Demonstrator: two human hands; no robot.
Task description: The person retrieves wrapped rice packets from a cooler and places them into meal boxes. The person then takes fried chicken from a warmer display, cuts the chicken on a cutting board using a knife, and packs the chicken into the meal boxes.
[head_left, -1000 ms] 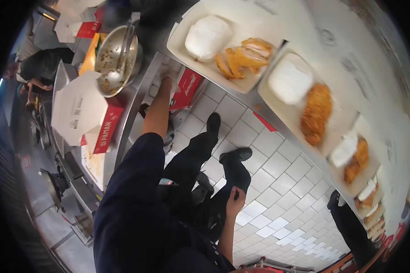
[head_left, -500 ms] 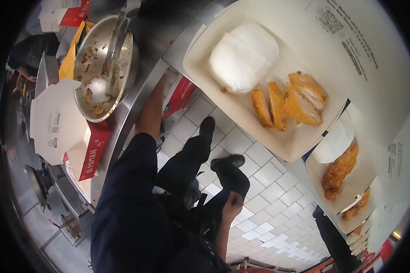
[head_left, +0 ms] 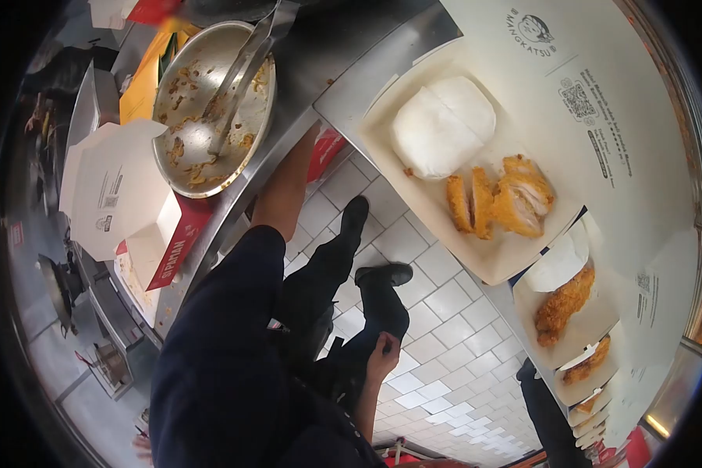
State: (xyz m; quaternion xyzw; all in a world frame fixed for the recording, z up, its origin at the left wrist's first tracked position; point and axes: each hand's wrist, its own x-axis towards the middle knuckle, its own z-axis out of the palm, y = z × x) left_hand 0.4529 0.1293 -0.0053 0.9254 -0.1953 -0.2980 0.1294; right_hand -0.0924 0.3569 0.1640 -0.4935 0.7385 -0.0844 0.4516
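Note:
My left forearm reaches below the counter edge beside a red box [head_left: 325, 154]; the left hand itself is hidden there. Low over my dark trousers, my right hand [head_left: 384, 359] has its fingers curled together, and whatever may be in them cannot be made out. On the counter at right, an open white box [head_left: 452, 226] holds a white paper-wrapped bun-like item [head_left: 444, 126] and sliced breaded cutlet [head_left: 522, 195]. Behind it another box holds a wrapped item and an uncut breaded piece [head_left: 565, 306]. A metal bowl [head_left: 164, 160] with tongs [head_left: 242, 86] stands at upper left.
Beside the bowl stands an open red-and-white box [head_left: 181, 246]. Several more food boxes [head_left: 589, 363] line up at lower right. Another person's dark leg [head_left: 550, 417] is on the tiled floor [head_left: 444, 312]. A pan [head_left: 54, 288] is at far left.
The view has shifted closer to the cutlet box and the bowl. My left arm still reaches under the counter, its hand now out of sight. My right hand stays curled low.

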